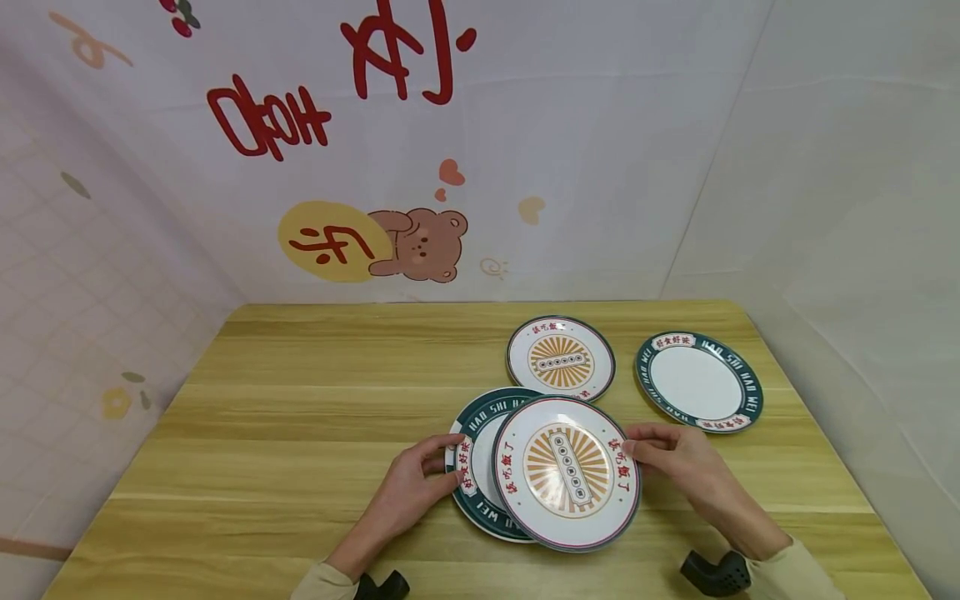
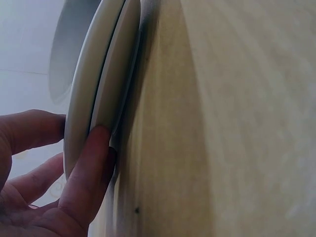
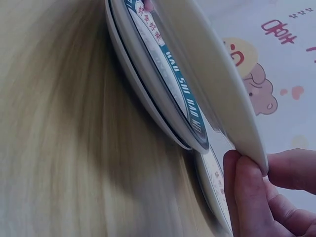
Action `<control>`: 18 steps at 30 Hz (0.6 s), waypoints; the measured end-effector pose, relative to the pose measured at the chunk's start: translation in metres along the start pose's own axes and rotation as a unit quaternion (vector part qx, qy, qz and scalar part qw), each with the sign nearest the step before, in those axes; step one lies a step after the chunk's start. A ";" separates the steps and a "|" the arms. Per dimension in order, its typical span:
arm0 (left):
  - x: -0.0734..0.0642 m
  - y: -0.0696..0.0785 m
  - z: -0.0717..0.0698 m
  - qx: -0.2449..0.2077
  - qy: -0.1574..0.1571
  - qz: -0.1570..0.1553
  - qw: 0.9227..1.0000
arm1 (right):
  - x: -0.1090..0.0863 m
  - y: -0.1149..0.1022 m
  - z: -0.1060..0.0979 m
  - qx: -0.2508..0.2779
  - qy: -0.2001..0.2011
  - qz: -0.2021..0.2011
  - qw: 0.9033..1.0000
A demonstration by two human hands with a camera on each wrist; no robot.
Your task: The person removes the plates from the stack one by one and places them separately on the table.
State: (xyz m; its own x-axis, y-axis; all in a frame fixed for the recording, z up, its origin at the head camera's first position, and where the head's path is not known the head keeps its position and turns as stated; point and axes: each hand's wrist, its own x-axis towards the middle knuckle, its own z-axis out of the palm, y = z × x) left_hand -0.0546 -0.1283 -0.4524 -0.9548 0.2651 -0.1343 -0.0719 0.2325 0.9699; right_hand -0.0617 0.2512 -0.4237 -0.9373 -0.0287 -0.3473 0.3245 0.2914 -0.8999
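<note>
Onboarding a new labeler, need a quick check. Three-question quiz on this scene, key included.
1. Which hand pinches the nearer glossy round white plate with an orange sunburst?

2. True or false: the left hand grips the round green-rimmed plate at the far right.

3. How many orange sunbursts show in the head view?
A) One
B) Two
C) Four

Key:
1. The right hand, at the plate's right edge.
2. False. It grips the left edge of the round white plate with a dark green rim, partly covered by the sunburst plate.
3. B. The second is on the round white plate farther back.
</note>
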 end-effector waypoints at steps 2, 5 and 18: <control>0.000 0.000 0.000 -0.001 -0.001 0.000 1.000 | -0.001 0.000 -0.004 0.003 0.002 0.001 1.000; 0.000 0.000 0.000 0.002 -0.002 0.001 1.000 | -0.004 0.002 -0.010 0.009 0.008 0.005 1.000; 0.003 0.001 -0.003 0.033 -0.006 -0.005 0.999 | -0.014 0.012 -0.035 0.024 0.026 0.005 0.999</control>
State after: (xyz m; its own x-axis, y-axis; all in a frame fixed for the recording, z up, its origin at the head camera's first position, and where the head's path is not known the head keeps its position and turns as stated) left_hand -0.0582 -0.1306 -0.4513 -0.9504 0.2741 -0.1468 -0.0619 0.2958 0.9532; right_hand -0.0494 0.2888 -0.4201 -0.9389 0.0248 -0.3433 0.3386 0.2451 -0.9084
